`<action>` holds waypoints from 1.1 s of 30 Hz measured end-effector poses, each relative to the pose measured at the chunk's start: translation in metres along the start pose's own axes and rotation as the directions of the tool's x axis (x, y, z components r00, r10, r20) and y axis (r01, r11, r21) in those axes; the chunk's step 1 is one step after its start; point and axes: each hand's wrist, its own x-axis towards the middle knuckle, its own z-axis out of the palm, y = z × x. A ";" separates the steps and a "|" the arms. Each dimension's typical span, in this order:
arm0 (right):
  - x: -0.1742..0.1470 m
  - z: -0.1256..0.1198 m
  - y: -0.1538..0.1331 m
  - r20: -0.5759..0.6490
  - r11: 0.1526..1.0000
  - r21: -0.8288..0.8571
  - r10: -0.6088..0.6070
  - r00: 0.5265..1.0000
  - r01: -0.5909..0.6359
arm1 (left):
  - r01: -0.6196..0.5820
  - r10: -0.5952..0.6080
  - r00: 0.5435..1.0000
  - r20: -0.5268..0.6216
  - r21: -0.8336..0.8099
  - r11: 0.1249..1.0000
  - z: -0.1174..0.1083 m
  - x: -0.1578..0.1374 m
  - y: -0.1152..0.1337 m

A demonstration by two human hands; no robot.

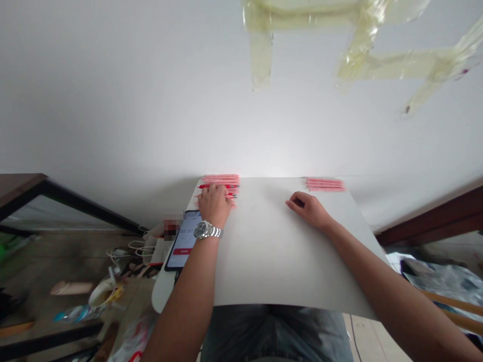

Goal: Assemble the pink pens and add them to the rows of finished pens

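A white table [271,251] stands against a white wall. At its far left lies a pile of red pens [222,182]; my left hand [214,203], with a metal watch on the wrist, rests palm down on the near part of that pile. A smaller bundle of pink-red pens [325,184] lies at the far right of the table. My right hand [309,208] rests on the tabletop a little short of that bundle, fingers curled loosely, with nothing seen in it. Whether the left fingers grip a pen is hidden by the hand.
A phone [184,241] showing a timer lies on the table's left edge beside my left wrist. Cables, a white charger and clutter [132,251] lie on the floor to the left. Strips of yellowish tape [358,45] stick on the wall above. Dark wooden furniture [433,216] stands at right.
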 end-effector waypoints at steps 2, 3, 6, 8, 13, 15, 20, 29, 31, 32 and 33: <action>0.000 0.000 -0.001 0.001 1.000 0.001 0.003 1.000 -0.003 | -0.008 0.008 1.000 -0.004 -0.003 1.000 0.001 0.000 -0.001; 0.000 -0.001 -0.001 0.001 1.000 0.000 0.004 1.000 -0.004 | -0.008 0.008 1.000 -0.006 -0.004 1.000 0.001 0.000 -0.001; 0.000 -0.001 -0.002 -0.002 1.000 -0.008 0.001 1.000 -0.001 | 0.003 -0.003 1.000 -0.006 -0.009 1.000 0.000 -0.001 0.000; 0.000 -0.001 -0.002 -0.004 1.000 -0.011 0.002 1.000 -0.002 | 0.014 -0.014 1.000 -0.001 -0.019 1.000 0.000 -0.001 0.000; 0.000 -0.001 -0.002 0.000 1.000 -0.015 0.006 1.000 -0.006 | 0.026 -0.028 0.999 -0.024 -0.066 0.998 -0.002 -0.001 0.000; 0.000 -0.001 -0.002 0.000 1.000 -0.021 0.004 1.000 -0.004 | 0.029 -0.032 0.999 -0.032 -0.081 0.996 0.000 -0.001 0.000; 0.000 -0.001 -0.001 -0.004 1.000 -0.025 -0.005 1.000 0.005 | 0.031 -0.036 0.998 -0.058 -0.069 0.997 0.000 0.001 0.000; 0.000 -0.001 -0.002 0.005 1.000 -0.007 0.007 1.000 -0.007 | -0.081 0.029 0.967 -0.255 -0.196 0.977 -0.021 -0.002 0.022; 0.000 -0.001 -0.001 0.007 1.000 -0.006 0.008 1.000 -0.008 | -0.153 0.060 0.945 -0.323 -0.272 0.950 -0.020 -0.002 0.027; 0.001 -0.001 -0.001 0.008 1.000 -0.005 0.007 1.000 -0.007 | -0.196 0.076 0.933 -0.351 -0.318 0.928 -0.018 -0.003 0.029; 0.001 -0.001 -0.001 0.010 1.000 -0.004 0.007 1.000 -0.007 | -0.235 0.087 0.924 -0.372 -0.374 0.897 -0.015 -0.003 0.030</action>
